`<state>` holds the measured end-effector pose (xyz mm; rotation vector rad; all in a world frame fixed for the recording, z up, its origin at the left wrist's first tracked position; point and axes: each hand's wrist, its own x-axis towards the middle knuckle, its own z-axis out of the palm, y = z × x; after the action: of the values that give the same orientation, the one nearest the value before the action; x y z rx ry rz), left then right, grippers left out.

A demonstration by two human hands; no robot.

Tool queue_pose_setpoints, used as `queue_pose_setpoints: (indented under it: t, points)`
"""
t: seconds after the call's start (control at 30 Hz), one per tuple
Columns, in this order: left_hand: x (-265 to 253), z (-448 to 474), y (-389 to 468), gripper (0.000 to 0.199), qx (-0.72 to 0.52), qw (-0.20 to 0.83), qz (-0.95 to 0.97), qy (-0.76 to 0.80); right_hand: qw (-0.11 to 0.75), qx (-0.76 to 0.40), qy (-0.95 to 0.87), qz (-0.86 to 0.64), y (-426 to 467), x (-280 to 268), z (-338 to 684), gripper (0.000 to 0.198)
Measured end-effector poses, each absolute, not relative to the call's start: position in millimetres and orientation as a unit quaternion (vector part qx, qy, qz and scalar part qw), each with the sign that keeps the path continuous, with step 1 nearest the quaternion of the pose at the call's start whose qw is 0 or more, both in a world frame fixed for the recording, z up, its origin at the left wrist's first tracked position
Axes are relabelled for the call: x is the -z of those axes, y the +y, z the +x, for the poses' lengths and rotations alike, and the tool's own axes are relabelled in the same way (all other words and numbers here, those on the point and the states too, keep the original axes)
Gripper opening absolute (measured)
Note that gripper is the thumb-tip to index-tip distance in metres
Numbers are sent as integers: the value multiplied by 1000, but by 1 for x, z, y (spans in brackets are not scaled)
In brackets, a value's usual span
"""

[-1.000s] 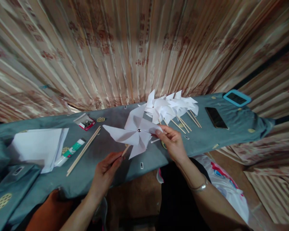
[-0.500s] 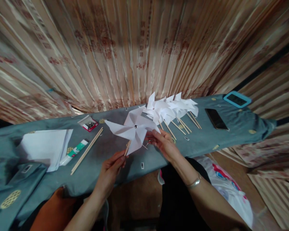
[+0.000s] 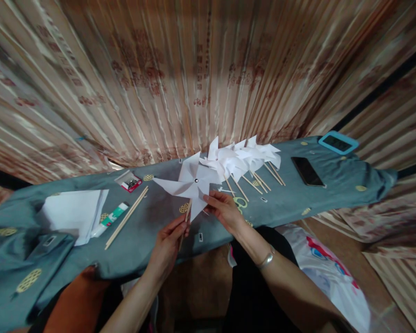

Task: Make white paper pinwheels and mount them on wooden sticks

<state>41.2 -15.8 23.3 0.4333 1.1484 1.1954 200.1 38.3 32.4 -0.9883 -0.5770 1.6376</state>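
A white paper pinwheel with a shiny pin at its centre is held up over the cloth-covered table. My left hand is closed round its thin wooden stick, below the blades. At the lower right blade, my right hand has its thumb and fingers closed on the paper edge; part of its fingers is hidden behind the blade. Scissors with light green handles lie just beyond the right hand. Several finished pinwheels on sticks lie in a row behind.
On the left are white paper sheets, a glue stick, loose wooden sticks and a small open box of pins. To the right lie a phone and a blue-framed device. A curtain hangs behind.
My right hand has moved from behind the right blade down to the lower right blade. The pinwheel has turned slightly on view, and the scissors' handles now show. My left hand still grips the stick.
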Motion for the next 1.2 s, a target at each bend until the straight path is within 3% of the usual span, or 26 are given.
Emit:
queue_pose_setpoints:
  t: [0.33, 0.53, 0.83, 1.2]
  points:
    - [-19, 51, -14, 42, -530, 624, 231, 526, 521, -705, -248, -412, 36, -35, 208, 40]
    - [-18, 63, -8, 38, -520, 660, 208, 502, 510, -683, -300, -427, 33, -33, 206, 36]
    - [-14, 92, 43, 28, -568, 659, 167, 465, 553, -549, -366, -509, 47, -20, 226, 48]
    - [0, 146, 92, 15, -532, 675, 197, 472, 625, -425, -386, -530, 62, -25, 258, 40]
